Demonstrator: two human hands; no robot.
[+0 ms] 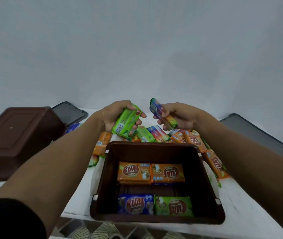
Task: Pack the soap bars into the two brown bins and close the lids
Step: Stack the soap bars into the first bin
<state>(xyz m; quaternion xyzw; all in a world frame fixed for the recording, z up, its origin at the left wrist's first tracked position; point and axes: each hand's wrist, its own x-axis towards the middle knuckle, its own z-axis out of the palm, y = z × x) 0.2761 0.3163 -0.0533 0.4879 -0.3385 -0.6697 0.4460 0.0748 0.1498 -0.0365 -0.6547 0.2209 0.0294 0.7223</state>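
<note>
Where the loose soap bars point(156, 134) lie: in a heap on the white table point(244, 204), just beyond the far rim of the open brown bin point(208, 187) and trailing down both its sides, in orange, green and blue wrappers.
Left hand point(116, 116): above the heap, with fingers and thumb curled round a green soap bar point(127, 122) that is held tilted, barcode side towards the camera.
Right hand point(184, 116): level with the left and apart from it, its fingers wrapped round a blue soap bar point(160, 112) that is tilted on its edge.
Open brown bin: nearest the person, between the two forearms, with its top open.
Bars in the bin: two orange bars point(133, 173) lie side by side at the far wall, with a blue edge showing beneath them. A blue bar point(135, 204) and a green bar point(173, 205) lie side by side at the near wall, and a strip of bin floor shows between the rows.
Second brown bin point(16, 133): on the table at the left, turned base up.
Left grey lid point(70, 112): flat behind the upturned bin and partly hidden by it.
Right grey lid point(258, 133): flat at the table's right edge, well apart from both bins.
Black sleeve point(7, 219): on the left arm, in the lower left corner.
</note>
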